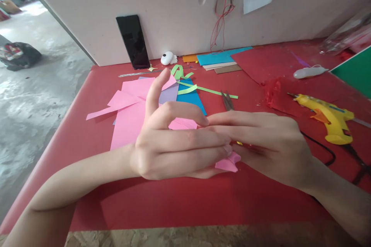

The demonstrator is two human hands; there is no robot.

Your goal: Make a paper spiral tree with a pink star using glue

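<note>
In front of me both hands meet over the red table. My left hand (179, 142) has its index finger raised and curled, while the other fingers close around a small folded pink paper piece (228, 163). Part of that piece sticks out below the fingertips; the rest is hidden. My right hand (266, 142) pinches at the same spot, its fingertips touching those of my left hand. Just beyond the right fingers show the blades of a pair of scissors (227, 101). Pink paper sheets (130, 123) lie behind my left hand.
A black phone (133, 42) leans on the white wall. Light green strips (214, 91), blue paper (189, 98) and a white figure (168, 58) lie on the red table (162, 208). At the right rests a yellow glue gun (327, 117) with a black cord.
</note>
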